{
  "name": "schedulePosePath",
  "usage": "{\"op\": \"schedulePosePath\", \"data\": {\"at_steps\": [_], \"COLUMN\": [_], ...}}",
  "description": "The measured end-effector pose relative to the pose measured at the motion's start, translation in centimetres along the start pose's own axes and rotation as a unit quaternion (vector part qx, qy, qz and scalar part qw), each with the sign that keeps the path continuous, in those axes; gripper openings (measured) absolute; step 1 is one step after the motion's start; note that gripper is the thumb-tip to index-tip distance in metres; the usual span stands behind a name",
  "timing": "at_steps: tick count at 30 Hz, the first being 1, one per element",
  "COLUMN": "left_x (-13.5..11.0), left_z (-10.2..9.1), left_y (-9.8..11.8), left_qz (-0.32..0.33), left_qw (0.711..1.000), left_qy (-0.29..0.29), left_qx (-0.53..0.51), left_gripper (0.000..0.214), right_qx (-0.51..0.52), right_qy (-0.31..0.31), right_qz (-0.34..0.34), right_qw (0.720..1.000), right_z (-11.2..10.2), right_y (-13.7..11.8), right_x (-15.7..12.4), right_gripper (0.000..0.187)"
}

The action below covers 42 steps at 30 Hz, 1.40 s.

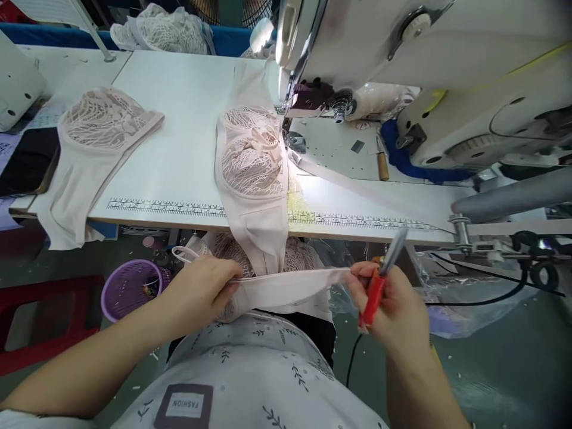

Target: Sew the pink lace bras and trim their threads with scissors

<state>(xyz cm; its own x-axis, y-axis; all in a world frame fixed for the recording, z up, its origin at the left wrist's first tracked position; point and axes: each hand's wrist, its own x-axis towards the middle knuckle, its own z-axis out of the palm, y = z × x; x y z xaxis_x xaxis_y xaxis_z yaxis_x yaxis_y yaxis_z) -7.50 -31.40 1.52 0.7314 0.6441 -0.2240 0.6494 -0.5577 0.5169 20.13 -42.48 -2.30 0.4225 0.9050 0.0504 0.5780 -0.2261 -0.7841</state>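
Note:
A pale pink bra band is stretched sideways between my two hands, just in front of the table edge. My left hand is closed on its left end, fingers curled over the fabric. At the other end, my right hand pinches the band's tip between thumb and fingers. Red-handled scissors also rest in that hand, blades pointing up. Behind the band, a lace bra piece lies under the sewing machine and hangs over the edge. More lace fabric sits on my lap.
Another lace bra piece drapes over the table's left edge beside a black phone. A printed ruler runs along the front of the white table. A purple basket and red stool stand below. A wooden-handled tool lies near the machine.

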Motion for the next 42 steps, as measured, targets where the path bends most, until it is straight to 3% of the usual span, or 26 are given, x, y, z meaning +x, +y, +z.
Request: {"op": "schedulePosePath", "data": {"at_steps": [3, 7, 10, 13, 17, 20, 23, 26, 29, 34, 38, 42], "left_x": [0.6, 1.6, 1.8, 1.2, -0.6, -1.8, -2.5, -2.6, -1.6, 1.1, 2.3, 2.9], "left_z": [0.0, 0.5, 0.7, 0.2, -1.2, -2.4, -3.2, -2.8, -1.5, -0.4, -0.3, -0.1], "left_y": [1.1, 2.3, 2.3, 0.9, -2.4, -4.4, -5.1, -4.4, -3.3, -1.2, 0.5, 1.8], "left_qz": [0.036, 0.095, 0.123, 0.143, 0.129, 0.130, 0.117, 0.052, 0.027, 0.074, 0.114, 0.143], "left_qw": [0.999, 0.995, 0.992, 0.987, 0.985, 0.985, 0.988, 0.988, 0.962, 0.914, 0.923, 0.944], "left_qy": [-0.010, -0.024, -0.034, -0.036, 0.009, 0.047, 0.088, 0.140, 0.202, 0.161, 0.132, 0.158], "left_qx": [0.007, 0.017, 0.020, 0.064, 0.115, 0.104, 0.047, -0.041, -0.183, -0.365, -0.341, -0.254], "left_gripper": [0.021, 0.024, 0.024, 0.022, 0.028, 0.028, 0.026, 0.025, 0.026, 0.024, 0.025, 0.031], "right_qx": [-0.023, 0.031, 0.045, 0.062, 0.071, 0.080, 0.084, 0.084, 0.070, 0.035, 0.034, 0.118], "right_qy": [-0.030, -0.239, -0.306, -0.319, -0.326, -0.326, -0.335, -0.351, -0.356, -0.363, -0.305, -0.216], "right_qz": [-0.033, -0.135, -0.143, -0.115, -0.091, -0.074, -0.052, -0.033, -0.021, -0.034, -0.051, -0.091], "right_qw": [0.999, 0.961, 0.940, 0.939, 0.938, 0.939, 0.937, 0.932, 0.932, 0.931, 0.950, 0.965], "right_z": [1.0, 3.6, 5.1, 5.3, 4.7, 4.4, 4.0, 3.6, 3.2, 2.4, 1.7, 1.9], "right_y": [-1.7, -4.4, -5.3, -5.2, -4.5, -4.2, -4.1, -3.9, -3.3, -2.1, -3.3, -6.6], "right_x": [0.2, 0.5, 0.8, 1.0, 0.9, 0.8, 0.7, 0.4, -0.1, -0.3, 0.4, 2.2], "right_gripper": [0.016, 0.016, 0.014, 0.017, 0.026, 0.028, 0.028, 0.028, 0.027, 0.026, 0.027, 0.022]}}
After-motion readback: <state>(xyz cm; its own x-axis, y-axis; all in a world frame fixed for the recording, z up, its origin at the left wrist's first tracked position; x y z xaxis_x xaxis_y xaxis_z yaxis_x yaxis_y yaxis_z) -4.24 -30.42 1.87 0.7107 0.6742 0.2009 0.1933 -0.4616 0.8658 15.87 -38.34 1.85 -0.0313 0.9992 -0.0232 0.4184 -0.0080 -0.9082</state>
